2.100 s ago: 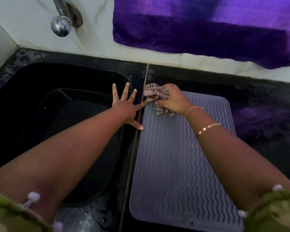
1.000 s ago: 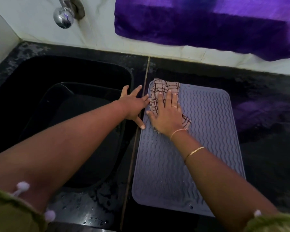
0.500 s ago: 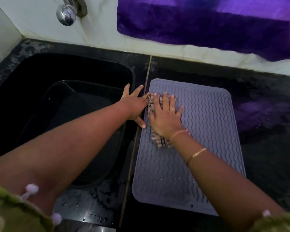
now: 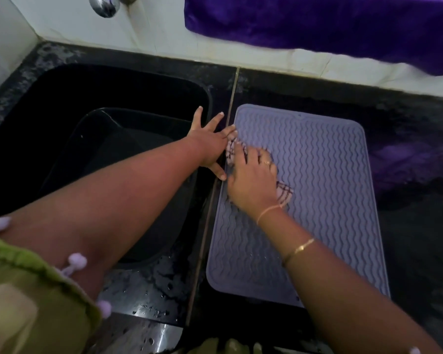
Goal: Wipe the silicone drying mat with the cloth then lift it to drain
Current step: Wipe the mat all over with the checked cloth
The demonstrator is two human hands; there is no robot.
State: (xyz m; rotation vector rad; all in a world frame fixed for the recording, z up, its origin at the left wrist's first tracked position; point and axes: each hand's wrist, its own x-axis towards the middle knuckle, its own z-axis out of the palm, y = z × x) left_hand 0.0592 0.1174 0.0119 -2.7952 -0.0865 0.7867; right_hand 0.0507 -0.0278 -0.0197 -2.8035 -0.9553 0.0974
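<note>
A black stone counter (image 4: 407, 251), speckled and glossy with scattered water drops near its front edge, spans the whole view. Set into its left half is a deep black sink (image 4: 62, 98) with rounded corners, holding a dark oval basin (image 4: 118, 139). Above the white tiled wall hangs a purple cloth with a satin sheen (image 4: 317, 21), and a chrome tap (image 4: 104, 5) juts out at the top left.

On the counter just right of the sink lies the silicone drying mat (image 4: 330, 175), a grey-lilac rectangle with rounded corners, flat, its surface ridged in wavy lines (a few droplets sit near its front).

The right hand (image 4: 253, 180) presses flat, fingers spread, on the checked cloth (image 4: 284, 194), a soft crumpled pink-and-dark weave, at the mat's left side. The left hand (image 4: 210, 146) is splayed wide and holds nothing, its fingertips resting at the mat's left edge over the sink rim.
</note>
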